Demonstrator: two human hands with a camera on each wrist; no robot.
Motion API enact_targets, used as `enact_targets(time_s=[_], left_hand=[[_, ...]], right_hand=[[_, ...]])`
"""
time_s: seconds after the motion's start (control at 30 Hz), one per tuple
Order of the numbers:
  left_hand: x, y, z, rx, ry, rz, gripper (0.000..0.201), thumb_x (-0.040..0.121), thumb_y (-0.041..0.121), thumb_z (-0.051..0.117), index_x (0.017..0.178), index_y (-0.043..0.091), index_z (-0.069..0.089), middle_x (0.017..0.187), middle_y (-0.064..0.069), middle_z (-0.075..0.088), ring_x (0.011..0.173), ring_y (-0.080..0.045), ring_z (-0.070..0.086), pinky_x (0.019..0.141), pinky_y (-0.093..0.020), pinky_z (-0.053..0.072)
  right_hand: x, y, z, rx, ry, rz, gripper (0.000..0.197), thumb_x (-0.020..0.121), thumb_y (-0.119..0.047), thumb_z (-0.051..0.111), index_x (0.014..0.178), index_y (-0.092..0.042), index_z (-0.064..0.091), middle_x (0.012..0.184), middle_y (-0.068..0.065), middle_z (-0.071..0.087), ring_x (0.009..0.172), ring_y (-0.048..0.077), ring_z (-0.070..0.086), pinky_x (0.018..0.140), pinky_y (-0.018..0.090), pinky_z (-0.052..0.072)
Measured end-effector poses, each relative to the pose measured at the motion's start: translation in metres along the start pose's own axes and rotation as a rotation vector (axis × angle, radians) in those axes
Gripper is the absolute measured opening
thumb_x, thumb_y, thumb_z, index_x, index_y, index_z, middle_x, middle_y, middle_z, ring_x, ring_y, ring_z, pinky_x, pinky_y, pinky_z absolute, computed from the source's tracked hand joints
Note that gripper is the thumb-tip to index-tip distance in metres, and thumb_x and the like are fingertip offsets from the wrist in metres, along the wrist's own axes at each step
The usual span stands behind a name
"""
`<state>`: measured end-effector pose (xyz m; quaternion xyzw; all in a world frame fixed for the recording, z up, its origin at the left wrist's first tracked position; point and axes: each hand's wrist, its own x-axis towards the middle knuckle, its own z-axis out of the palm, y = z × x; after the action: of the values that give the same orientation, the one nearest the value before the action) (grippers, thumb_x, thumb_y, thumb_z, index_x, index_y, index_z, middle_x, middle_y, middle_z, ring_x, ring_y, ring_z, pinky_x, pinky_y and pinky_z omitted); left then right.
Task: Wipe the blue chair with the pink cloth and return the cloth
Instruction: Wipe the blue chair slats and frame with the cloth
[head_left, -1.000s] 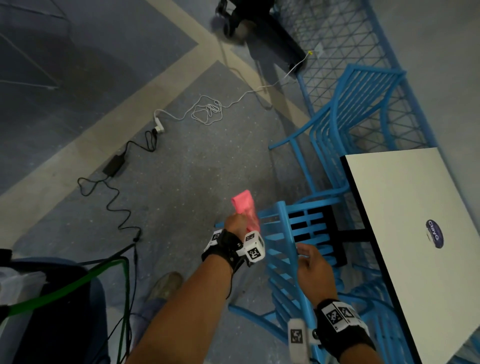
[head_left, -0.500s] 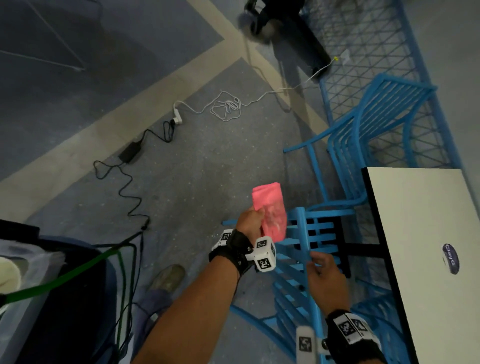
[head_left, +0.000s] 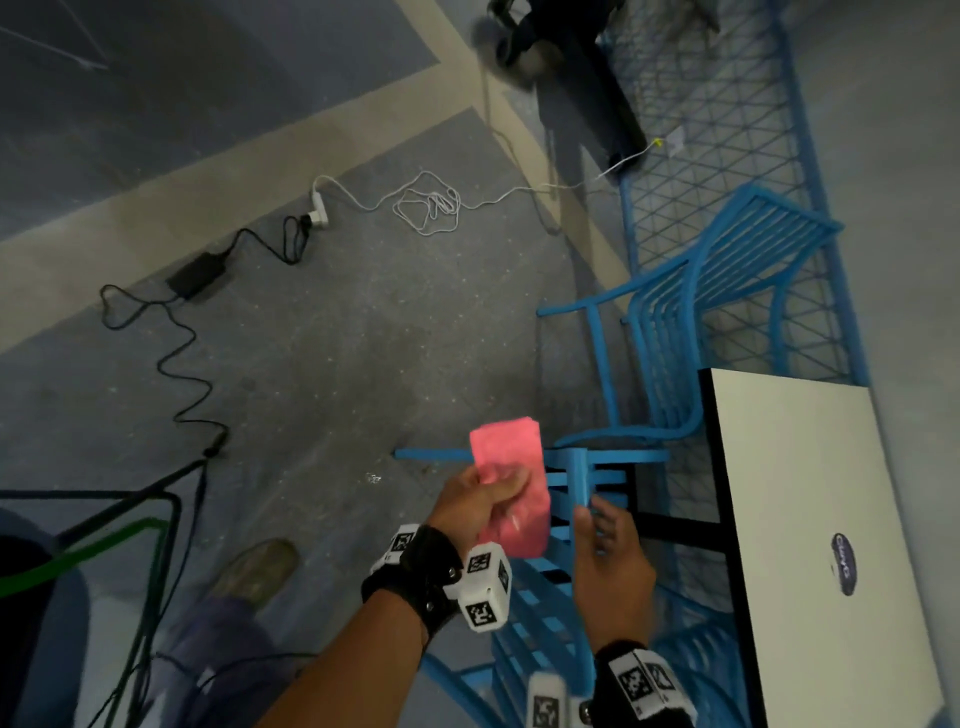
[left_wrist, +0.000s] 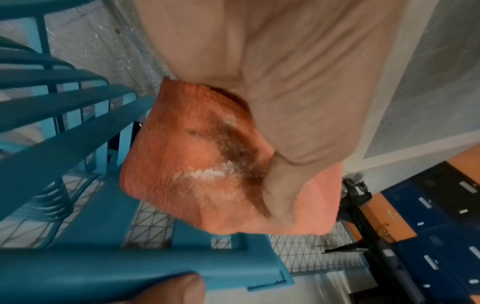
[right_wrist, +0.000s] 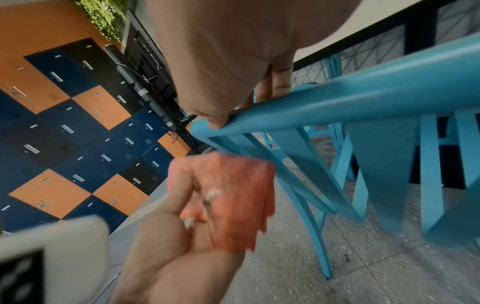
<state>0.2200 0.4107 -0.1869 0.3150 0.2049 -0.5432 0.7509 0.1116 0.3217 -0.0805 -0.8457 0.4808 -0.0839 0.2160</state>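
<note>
The folded pink cloth (head_left: 511, 457) is pinched between the thumb and fingers of my left hand (head_left: 483, 501), just left of the blue chair (head_left: 540, 613) and level with its top rail. In the left wrist view the cloth (left_wrist: 197, 164) shows a whitish smear and hangs over the chair's slats (left_wrist: 78, 131). My right hand (head_left: 605, 543) grips the chair's top rail near its corner. The right wrist view shows its thumb and fingers wrapped round the rail (right_wrist: 350, 96), with the cloth (right_wrist: 233, 197) just below.
A white table (head_left: 805, 519) stands right of the chair, with a second blue chair (head_left: 727, 291) and a blue mesh fence (head_left: 701, 130) behind. Cables (head_left: 426, 208) and a black adapter (head_left: 195, 273) lie on the floor. My shoe (head_left: 254, 571) is at lower left.
My left hand has brought the cloth closer to the chair's top corner and turned it flatter. The right hand stays on the top rail. The head view has shifted.
</note>
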Motion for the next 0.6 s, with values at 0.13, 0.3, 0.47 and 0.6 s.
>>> enact_targets(time_s=[0.13,0.3,0.47,0.6], left_hand=[[0.009,-0.007,0.026,-0.011,-0.021,-0.036,0.035,0.081,0.01,0.085,0.109,-0.008,0.073,0.108,-0.032,0.074,0.09,-0.037,0.069,0.091,-0.056,0.058],[0.02,-0.005,0.037,0.158,0.114,0.044,0.019,0.082,0.013,0.085,0.094,0.0,0.078,0.091,-0.021,0.08,0.073,-0.028,0.074,0.068,-0.036,0.062],[0.033,0.001,0.034,0.3,0.227,0.021,0.023,0.075,0.028,0.083,0.086,0.009,0.078,0.078,-0.007,0.081,0.076,-0.028,0.08,0.073,-0.045,0.066],[0.024,0.008,0.037,0.277,0.153,-0.014,0.024,0.076,0.028,0.086,0.089,0.009,0.079,0.081,-0.01,0.082,0.08,-0.032,0.08,0.079,-0.052,0.065]], right_hand=[[-0.005,0.003,0.003,-0.005,0.016,-0.004,0.021,0.092,-0.041,0.059,0.109,-0.03,0.063,0.089,-0.013,0.066,0.08,-0.012,0.06,0.062,0.003,0.042],[-0.005,0.008,0.007,-0.022,0.059,-0.006,0.025,0.092,-0.044,0.059,0.11,-0.028,0.067,0.096,-0.009,0.071,0.087,0.006,0.067,0.071,0.015,0.049],[-0.008,0.009,0.014,-0.056,0.109,0.01,0.025,0.092,-0.046,0.058,0.11,-0.03,0.066,0.098,-0.005,0.073,0.088,0.012,0.069,0.077,0.031,0.055],[-0.008,0.003,0.009,-0.057,0.081,0.022,0.028,0.091,-0.047,0.057,0.11,-0.029,0.067,0.099,-0.006,0.073,0.086,0.012,0.068,0.075,0.026,0.05]])
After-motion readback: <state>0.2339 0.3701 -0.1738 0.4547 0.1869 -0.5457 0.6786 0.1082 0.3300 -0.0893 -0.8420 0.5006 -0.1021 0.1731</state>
